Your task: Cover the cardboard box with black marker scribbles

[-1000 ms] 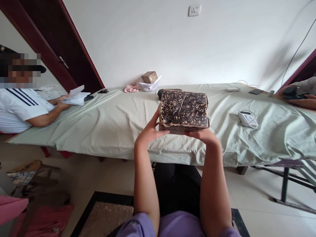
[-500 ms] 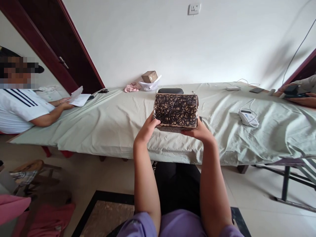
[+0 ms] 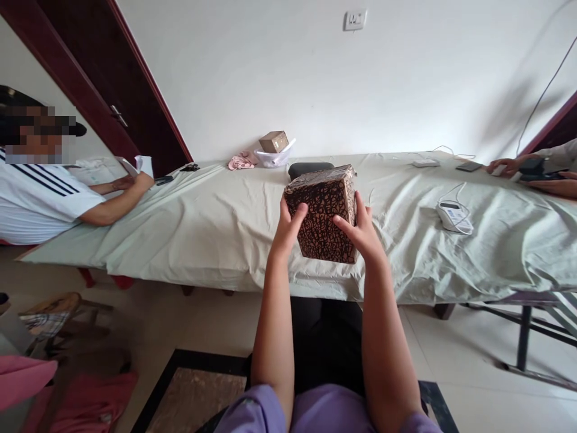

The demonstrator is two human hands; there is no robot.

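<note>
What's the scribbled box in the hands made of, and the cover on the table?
Box: likely cardboard, matte brown under black scribbles; shiny patches on top suggest tape. Cover: thin pale green cloth, matte, judging by its soft wrinkles and draped edge.

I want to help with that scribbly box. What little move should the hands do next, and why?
Probably ease the box down flat onto the cloth just beneath it. The left hand and right hand grip its two sides, and it sits tilted between them near the table's front edge.
</note>
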